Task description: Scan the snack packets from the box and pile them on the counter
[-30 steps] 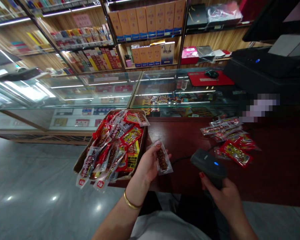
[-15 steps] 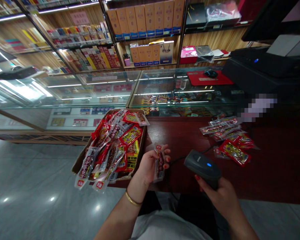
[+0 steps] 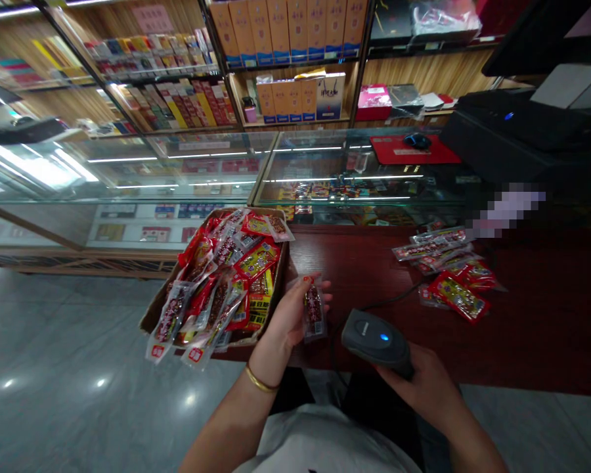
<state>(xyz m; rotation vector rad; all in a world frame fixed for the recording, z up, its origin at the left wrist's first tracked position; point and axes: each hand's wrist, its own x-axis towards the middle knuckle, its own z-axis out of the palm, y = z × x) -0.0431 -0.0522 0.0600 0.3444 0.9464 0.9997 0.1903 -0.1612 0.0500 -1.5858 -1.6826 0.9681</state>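
Note:
My left hand [image 3: 293,312], with a gold bangle at the wrist, holds a clear snack packet [image 3: 315,307] with dark red contents, its printed face turned up. In my right hand [image 3: 426,381] is a dark grey barcode scanner [image 3: 377,341] with a lit blue light, its head pointing left toward the packet and apart from it. Just left of my left hand stands a cardboard box [image 3: 150,318] heaped with red, yellow and clear snack packets [image 3: 259,261]. Several more packets [image 3: 460,297] lie in a loose pile on the dark red counter, right of the scanner.
The dark red wooden counter [image 3: 536,328] runs along my front. Behind it are glass display cases [image 3: 217,177], a red mat [image 3: 387,151] with a mouse [image 3: 417,140], and black checkout equipment [image 3: 512,141]. The scanner's cable [image 3: 394,299] trails over the counter. Shelves of boxed goods [image 3: 288,33] line the back.
My right hand has brought the scanner left, closer to the packet. The packet in my left hand has turned so that its printed face shows more.

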